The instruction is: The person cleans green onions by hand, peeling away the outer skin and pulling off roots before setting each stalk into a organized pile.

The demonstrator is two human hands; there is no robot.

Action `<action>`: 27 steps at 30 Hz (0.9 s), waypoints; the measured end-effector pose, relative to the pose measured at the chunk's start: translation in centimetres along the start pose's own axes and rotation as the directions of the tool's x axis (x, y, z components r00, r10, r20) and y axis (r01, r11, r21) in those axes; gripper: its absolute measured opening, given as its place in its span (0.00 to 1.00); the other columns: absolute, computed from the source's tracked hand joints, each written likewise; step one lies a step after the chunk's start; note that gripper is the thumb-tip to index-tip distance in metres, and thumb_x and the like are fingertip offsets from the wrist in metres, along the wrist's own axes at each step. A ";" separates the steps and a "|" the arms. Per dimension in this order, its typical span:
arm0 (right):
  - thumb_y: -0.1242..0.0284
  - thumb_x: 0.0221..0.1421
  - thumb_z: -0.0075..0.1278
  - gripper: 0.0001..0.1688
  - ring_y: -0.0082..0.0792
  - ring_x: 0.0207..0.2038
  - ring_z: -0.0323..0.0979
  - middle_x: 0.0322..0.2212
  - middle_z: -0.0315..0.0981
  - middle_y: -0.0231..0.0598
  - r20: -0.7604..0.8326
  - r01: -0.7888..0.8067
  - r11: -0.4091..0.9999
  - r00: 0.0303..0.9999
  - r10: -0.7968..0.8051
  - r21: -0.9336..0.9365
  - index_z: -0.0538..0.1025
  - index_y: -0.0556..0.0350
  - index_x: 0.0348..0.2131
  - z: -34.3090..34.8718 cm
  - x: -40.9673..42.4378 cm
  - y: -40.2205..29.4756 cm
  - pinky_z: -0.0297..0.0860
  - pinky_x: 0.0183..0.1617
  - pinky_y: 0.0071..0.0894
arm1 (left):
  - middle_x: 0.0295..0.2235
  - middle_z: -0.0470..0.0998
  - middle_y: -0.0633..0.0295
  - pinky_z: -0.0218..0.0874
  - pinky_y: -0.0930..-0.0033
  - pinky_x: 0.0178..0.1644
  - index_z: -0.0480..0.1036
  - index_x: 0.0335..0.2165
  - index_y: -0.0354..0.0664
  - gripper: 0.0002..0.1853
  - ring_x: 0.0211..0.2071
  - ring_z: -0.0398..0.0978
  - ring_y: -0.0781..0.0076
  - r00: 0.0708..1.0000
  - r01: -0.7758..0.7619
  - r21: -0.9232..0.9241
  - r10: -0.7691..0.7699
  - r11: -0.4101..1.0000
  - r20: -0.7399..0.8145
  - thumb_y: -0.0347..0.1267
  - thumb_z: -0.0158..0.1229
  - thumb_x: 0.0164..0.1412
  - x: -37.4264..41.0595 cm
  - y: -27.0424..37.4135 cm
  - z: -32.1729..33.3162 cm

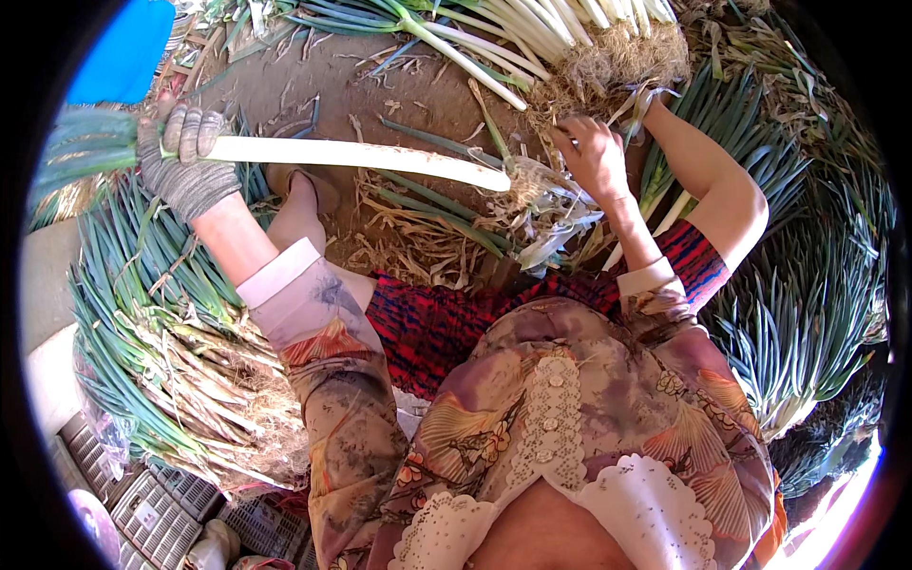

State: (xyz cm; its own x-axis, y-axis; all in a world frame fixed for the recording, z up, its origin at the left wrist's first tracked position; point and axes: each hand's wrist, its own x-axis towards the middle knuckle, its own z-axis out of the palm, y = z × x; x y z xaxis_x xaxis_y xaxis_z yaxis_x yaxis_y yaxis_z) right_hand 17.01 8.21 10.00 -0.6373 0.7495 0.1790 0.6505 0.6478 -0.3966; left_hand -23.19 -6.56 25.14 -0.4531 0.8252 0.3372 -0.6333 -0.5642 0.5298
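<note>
My left hand [189, 153], in a grey striped knit glove, is closed around a large green onion [363, 157] where its leaves meet the stalk. The leaves reach past the hand to the left, and the smooth white stalk extends rightward, its root end bare of long roots. My right hand [595, 157] is bare, with bent fingers, just right of the stalk's end and apart from it. Dry peel [634, 117] is beside its fingers; whether they pinch any of it is unclear. Below the stalk's end lie stripped roots and skins [548, 214].
White-stalked onions [513, 28] with shaggy roots lie on the soil ahead. An unpeeled bundle [214, 370] rests at my left, and more green onions [776, 306] pile up at my right. Plastic crates [157, 509] are at lower left, a blue object [121, 53] at upper left.
</note>
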 end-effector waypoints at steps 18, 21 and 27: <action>0.63 0.57 0.41 0.17 0.24 0.16 0.60 0.15 0.62 0.36 0.197 -0.010 0.657 0.957 -0.212 0.754 0.72 0.59 0.28 -3.9 -2.8 -8.5 0.60 0.20 0.27 | 0.05 0.56 0.74 0.48 0.82 0.08 0.65 0.29 0.21 0.25 0.03 0.50 0.86 0.977 0.066 -0.021 -0.068 0.998 -0.200 0.41 0.38 0.57 0.3 -1.0 -1.1; 0.63 0.57 0.42 0.17 0.23 0.16 0.61 0.14 0.63 0.33 0.305 -0.182 0.529 0.940 -0.153 0.829 0.72 0.59 0.28 -4.4 -2.8 -8.9 0.60 0.20 0.26 | 0.05 0.56 0.75 0.48 0.82 0.08 0.64 0.29 0.22 0.25 0.03 0.51 0.86 0.984 0.119 -0.090 -0.130 0.989 -0.123 0.41 0.39 0.57 0.6 -0.9 -1.4; 0.62 0.56 0.42 0.18 0.15 0.16 0.58 0.15 0.64 0.27 0.422 -0.351 0.384 0.899 -0.116 0.854 0.73 0.59 0.28 -4.5 -3.0 -9.2 0.56 0.18 0.20 | 0.05 0.55 0.75 0.49 0.83 0.09 0.64 0.31 0.19 0.22 0.03 0.51 0.86 0.992 0.077 -0.103 -0.087 0.992 -0.095 0.36 0.42 0.54 0.1 -1.6 -0.6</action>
State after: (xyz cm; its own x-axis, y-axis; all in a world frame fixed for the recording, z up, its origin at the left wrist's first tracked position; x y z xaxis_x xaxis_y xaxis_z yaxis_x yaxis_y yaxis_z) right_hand 14.80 0.58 17.15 -0.8231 0.5411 -0.1727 0.1207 -0.1304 -0.9841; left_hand -22.60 -5.56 23.81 -0.4535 0.8651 0.2145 -0.7276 -0.4983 0.4715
